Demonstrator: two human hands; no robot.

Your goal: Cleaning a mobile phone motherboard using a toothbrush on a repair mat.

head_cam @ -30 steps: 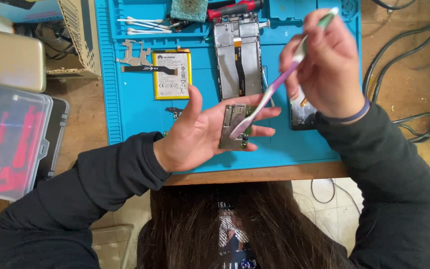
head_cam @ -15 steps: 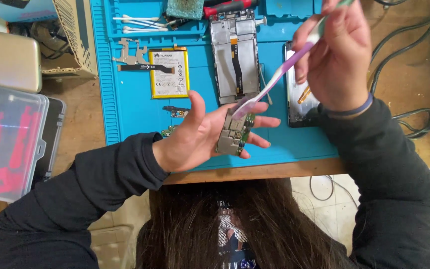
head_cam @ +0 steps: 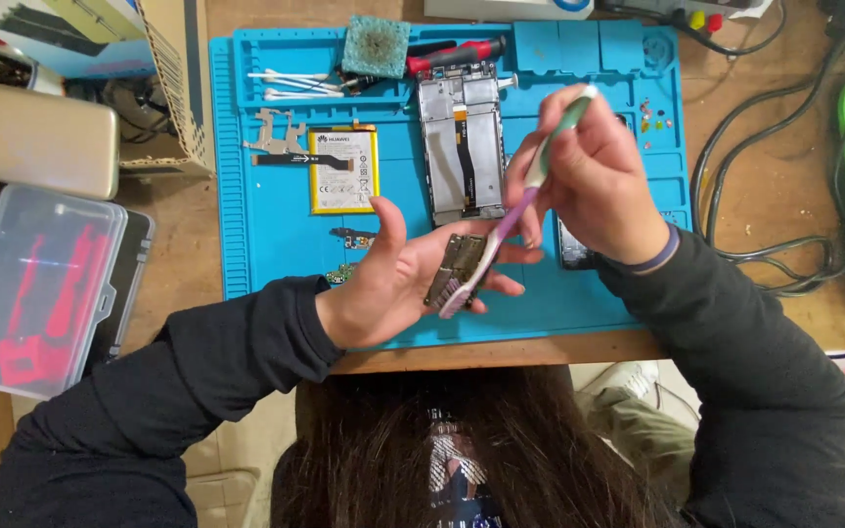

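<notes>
Since a moment ago the toothbrush (head_cam: pixel 506 223) has slid down until its head lies on the circuit board (head_cam: pixel 454 269) resting across my left hand's (head_cam: pixel 398 284) spread fingers, my right hand (head_cam: pixel 594 186) pinching the handle, mid-scrub, and next I judge short, light strokes are needed.

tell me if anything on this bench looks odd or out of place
Nothing looks spilled or broken. The oddest thing is a toothbrush in the right hand, its head on the circuit board lying in the left hand. The phone frame and battery lie neatly on the blue mat.
</notes>
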